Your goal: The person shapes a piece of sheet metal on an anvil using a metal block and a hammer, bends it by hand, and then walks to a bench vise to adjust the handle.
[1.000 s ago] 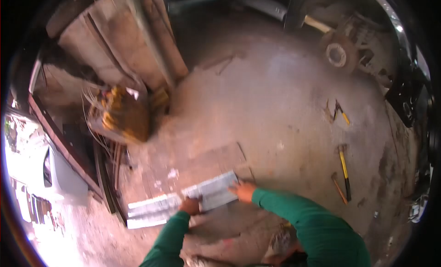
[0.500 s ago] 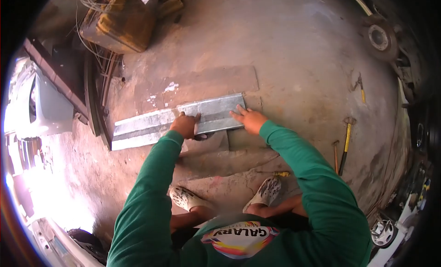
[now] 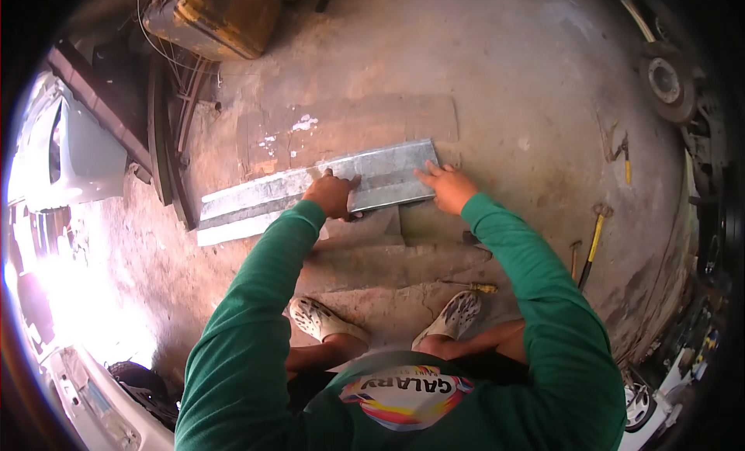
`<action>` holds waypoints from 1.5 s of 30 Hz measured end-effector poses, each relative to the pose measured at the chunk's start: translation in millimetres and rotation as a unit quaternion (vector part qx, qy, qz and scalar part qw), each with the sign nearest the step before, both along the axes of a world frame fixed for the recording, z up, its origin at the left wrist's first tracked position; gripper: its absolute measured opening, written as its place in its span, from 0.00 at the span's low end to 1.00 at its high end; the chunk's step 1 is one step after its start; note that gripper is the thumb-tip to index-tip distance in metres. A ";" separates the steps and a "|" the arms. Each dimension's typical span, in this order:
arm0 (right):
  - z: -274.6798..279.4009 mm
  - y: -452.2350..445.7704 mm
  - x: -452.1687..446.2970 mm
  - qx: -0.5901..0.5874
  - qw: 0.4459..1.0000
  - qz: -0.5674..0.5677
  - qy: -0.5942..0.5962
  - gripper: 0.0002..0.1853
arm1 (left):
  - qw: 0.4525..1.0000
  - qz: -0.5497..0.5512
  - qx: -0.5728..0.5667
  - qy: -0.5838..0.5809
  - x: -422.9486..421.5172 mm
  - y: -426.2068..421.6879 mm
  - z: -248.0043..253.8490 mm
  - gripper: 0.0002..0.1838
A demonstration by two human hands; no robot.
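A long strip of bent sheet metal (image 3: 396, 164), silvery with a darker band along its length, lies at a slant near the floor in front of my feet. My left hand (image 3: 332, 195) grips its near edge around the middle, thumb and forefinger over the top face; the other fingers are partly hidden. At the right end, my right hand (image 3: 450, 189) rests with fingers stretched out and apart on the metal. Beneath the strip's near side, a dull flat piece (image 3: 380, 228) partly shows.
A flat brown sheet (image 3: 372, 117) lies beyond the strip. To the right are a yellow-handled hammer (image 3: 594, 241), a thinner wooden-handled tool (image 3: 575, 258) and another yellow-handled tool (image 3: 627, 164). A screwdriver (image 3: 483, 287) lies near my right foot. A rusty yellow container (image 3: 221, 20) stands far left.
The view has shifted, so the floor and the strip appear slightly higher and further right. Both hands keep their places on the metal.
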State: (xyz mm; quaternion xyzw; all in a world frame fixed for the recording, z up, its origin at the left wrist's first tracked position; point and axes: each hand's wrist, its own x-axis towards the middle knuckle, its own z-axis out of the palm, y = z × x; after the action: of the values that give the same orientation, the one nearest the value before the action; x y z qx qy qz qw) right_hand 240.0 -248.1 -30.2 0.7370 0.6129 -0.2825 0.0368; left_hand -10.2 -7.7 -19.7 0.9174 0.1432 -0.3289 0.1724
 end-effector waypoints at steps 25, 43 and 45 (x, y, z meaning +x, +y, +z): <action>17.2 8.2 -17.4 -0.040 0.999 -0.018 -0.019 0.49 | 0.971 0.076 0.175 0.145 -166.4 105.7 -21.2 0.72; 2.0 26.0 -36.3 -0.087 0.991 -0.031 -0.092 0.49 | 0.987 -0.002 0.157 0.042 -100.7 45.7 -8.8 0.62; 1.3 29.0 -37.8 -0.095 0.990 -0.034 -0.095 0.49 | 0.989 -0.012 0.135 0.065 -97.6 48.1 -10.2 0.62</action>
State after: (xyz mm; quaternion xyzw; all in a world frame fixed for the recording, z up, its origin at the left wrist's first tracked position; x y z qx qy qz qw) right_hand 202.2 -219.1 -28.8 0.7737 0.5519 -0.2695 0.1554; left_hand -107.8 40.4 -29.9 0.9104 0.1864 -0.3678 0.0335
